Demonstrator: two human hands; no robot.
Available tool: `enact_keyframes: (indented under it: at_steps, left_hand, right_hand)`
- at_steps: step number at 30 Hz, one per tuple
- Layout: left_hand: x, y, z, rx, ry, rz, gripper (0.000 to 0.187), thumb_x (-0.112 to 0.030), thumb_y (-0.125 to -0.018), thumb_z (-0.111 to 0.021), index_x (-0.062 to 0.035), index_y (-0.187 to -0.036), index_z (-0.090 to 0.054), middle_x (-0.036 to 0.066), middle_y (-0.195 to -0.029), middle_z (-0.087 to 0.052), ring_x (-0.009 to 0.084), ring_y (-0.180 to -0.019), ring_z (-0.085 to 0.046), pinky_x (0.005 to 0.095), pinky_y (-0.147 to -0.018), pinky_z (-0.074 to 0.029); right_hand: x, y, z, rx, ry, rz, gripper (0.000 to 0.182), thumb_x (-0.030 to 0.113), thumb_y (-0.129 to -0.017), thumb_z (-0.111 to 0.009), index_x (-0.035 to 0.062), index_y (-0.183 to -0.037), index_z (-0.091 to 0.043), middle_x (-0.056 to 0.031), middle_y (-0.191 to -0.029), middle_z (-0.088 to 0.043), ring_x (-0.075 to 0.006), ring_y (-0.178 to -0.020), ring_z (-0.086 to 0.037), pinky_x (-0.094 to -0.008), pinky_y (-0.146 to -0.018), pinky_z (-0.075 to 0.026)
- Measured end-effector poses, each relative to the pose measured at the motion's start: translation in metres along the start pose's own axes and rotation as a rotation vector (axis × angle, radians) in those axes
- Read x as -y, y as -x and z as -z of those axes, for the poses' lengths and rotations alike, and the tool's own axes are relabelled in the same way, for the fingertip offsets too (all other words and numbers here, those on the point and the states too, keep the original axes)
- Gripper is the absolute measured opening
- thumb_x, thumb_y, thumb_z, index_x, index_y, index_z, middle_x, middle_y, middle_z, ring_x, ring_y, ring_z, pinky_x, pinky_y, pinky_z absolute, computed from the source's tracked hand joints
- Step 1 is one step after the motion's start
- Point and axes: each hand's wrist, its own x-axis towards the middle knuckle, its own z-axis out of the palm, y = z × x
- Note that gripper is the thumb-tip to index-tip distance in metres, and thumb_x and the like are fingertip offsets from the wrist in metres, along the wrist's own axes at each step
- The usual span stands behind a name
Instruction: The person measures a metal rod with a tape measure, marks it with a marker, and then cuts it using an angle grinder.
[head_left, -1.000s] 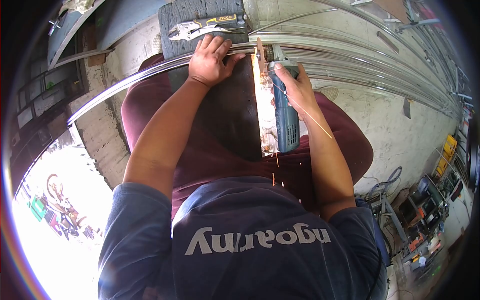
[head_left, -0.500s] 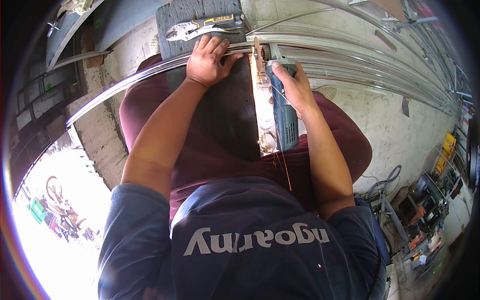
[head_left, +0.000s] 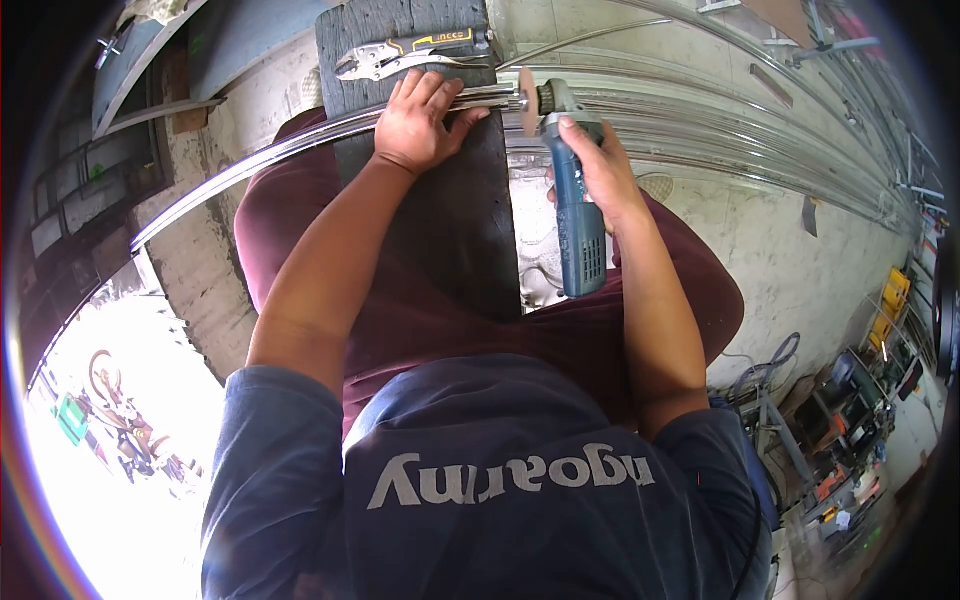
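Observation:
My left hand (head_left: 420, 125) presses down over a bundle of shiny metal tubes (head_left: 260, 175), fingers bent across them and thumb along the near side. The tubes lie across a dark wooden bench (head_left: 440, 215) and their ends stick out a little past its right edge. In my right hand (head_left: 605, 172) is a blue-green angle grinder (head_left: 580, 240), held by its body with the head pointing away from me. Its thin cutting disc (head_left: 529, 102) stands upright right at the tube ends, and no sparks show. Locking pliers (head_left: 410, 55) lie on the bench just beyond my left hand.
Long metal tubes (head_left: 700, 115) lie on the concrete floor (head_left: 690, 225) to the right of the bench. Tools and clutter (head_left: 840, 430) fill the far right, with a yellow object (head_left: 894, 295) among them. A bicycle (head_left: 125, 415) stands in bright light at lower left.
The angle grinder has shifted slightly right, its disc away from the bench edge, and the spark stream has stopped. Tube ends now show beside the disc. My left hand has stayed nearly in place.

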Motion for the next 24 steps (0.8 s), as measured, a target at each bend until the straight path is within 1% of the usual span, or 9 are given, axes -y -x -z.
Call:
enact_keyframes:
  at_steps: [2,4,6,11,14,15,18,19,24]
  left_hand:
    - [-0.002,-0.003,0.005,0.003,0.013,-0.019,0.046,-0.039,-0.090,-0.091,-0.0071,-0.122,-0.079,0.012,-0.108,-0.068,0.0356,-0.104,-0.066,0.0469,-0.096,-0.057]
    - [0.003,-0.002,0.006,0.054,0.018,-0.040,0.047,-0.039,-0.092,-0.089,-0.0084,-0.125,-0.078,0.012,-0.110,-0.067,0.0354,-0.105,-0.065,0.0472,-0.097,-0.056]
    - [0.006,-0.002,0.009,0.078,-0.006,-0.049,0.047,-0.040,-0.093,-0.088,-0.0089,-0.126,-0.078,0.011,-0.111,-0.067,0.0353,-0.106,-0.065,0.0475,-0.098,-0.056]
    - [0.002,0.000,0.012,0.126,-0.111,-0.004,0.050,-0.043,-0.097,-0.083,-0.0092,-0.133,-0.074,0.012,-0.119,-0.066,0.0355,-0.114,-0.064,0.0496,-0.101,-0.053]
    - [-0.009,0.010,0.012,0.209,-0.270,0.152,0.054,-0.051,-0.105,-0.071,-0.0106,-0.140,-0.067,0.013,-0.137,-0.062,0.0339,-0.127,-0.058,0.0528,-0.109,-0.049]
    - [-0.009,0.017,0.010,0.339,-0.244,0.213,0.067,-0.052,-0.110,-0.062,-0.0084,-0.160,-0.051,0.017,-0.163,-0.049,0.0369,-0.149,-0.048,0.0554,-0.123,-0.040]
    - [-0.029,0.034,0.015,0.345,-0.364,0.171,0.081,-0.053,-0.113,-0.057,-0.0053,-0.173,-0.033,0.019,-0.181,-0.031,0.0397,-0.168,-0.028,0.0577,-0.136,-0.026]
    - [-0.035,0.038,0.021,0.512,-0.358,0.233,0.092,-0.056,-0.113,-0.054,-0.0033,-0.179,-0.018,0.018,-0.188,-0.015,0.0385,-0.175,-0.009,0.0591,-0.140,-0.015]
    - [-0.080,0.073,0.060,0.604,-0.249,0.235,0.095,-0.053,-0.111,-0.062,-0.0025,-0.179,-0.018,0.017,-0.189,-0.014,0.0360,-0.175,-0.010,0.0609,-0.140,-0.016]
  right_hand:
    - [0.002,-0.005,0.013,-0.015,-0.038,0.024,0.067,0.046,-0.097,-0.089,0.0026,-0.134,-0.054,-0.0124,-0.102,-0.067,-0.0205,-0.076,-0.072,-0.0404,-0.057,-0.066]
    - [0.008,-0.007,0.031,-0.010,0.025,0.062,0.066,0.026,-0.090,-0.094,-0.0012,-0.133,-0.051,-0.0142,-0.105,-0.069,-0.0220,-0.078,-0.073,-0.0421,-0.058,-0.066]
    - [0.012,-0.007,0.044,0.022,0.119,0.108,0.067,0.016,-0.087,-0.091,-0.0038,-0.135,-0.050,-0.0152,-0.106,-0.069,-0.0215,-0.079,-0.073,-0.0412,-0.056,-0.064]
    - [-0.002,-0.013,0.070,-0.018,0.359,0.147,0.092,0.019,-0.080,-0.090,-0.0114,-0.153,-0.042,-0.0251,-0.123,-0.070,-0.0318,-0.103,-0.075,-0.0457,-0.083,-0.065]
    - [-0.013,-0.014,0.076,-0.021,0.466,0.184,0.103,0.023,-0.077,-0.090,-0.0147,-0.158,-0.039,-0.0318,-0.135,-0.068,-0.0378,-0.121,-0.072,-0.0439,-0.101,-0.060]
    - [-0.013,-0.013,0.075,-0.017,0.485,0.180,0.103,0.023,-0.077,-0.090,-0.0151,-0.158,-0.039,-0.0330,-0.138,-0.067,-0.0388,-0.124,-0.071,-0.0433,-0.104,-0.059]
    - [-0.009,-0.003,0.069,-0.004,0.539,0.163,0.103,0.025,-0.076,-0.090,-0.0155,-0.157,-0.041,-0.0351,-0.141,-0.066,-0.0406,-0.128,-0.070,-0.0426,-0.108,-0.057]
    - [-0.006,0.001,0.066,-0.002,0.562,0.161,0.103,0.025,-0.076,-0.090,-0.0156,-0.157,-0.041,-0.0356,-0.142,-0.066,-0.0411,-0.129,-0.070,-0.0426,-0.109,-0.057]
    - [-0.005,0.012,0.051,-0.033,0.753,0.189,0.106,0.029,-0.074,-0.089,-0.0150,-0.158,-0.041,-0.0376,-0.144,-0.065,-0.0444,-0.131,-0.070,-0.0435,-0.112,-0.056]
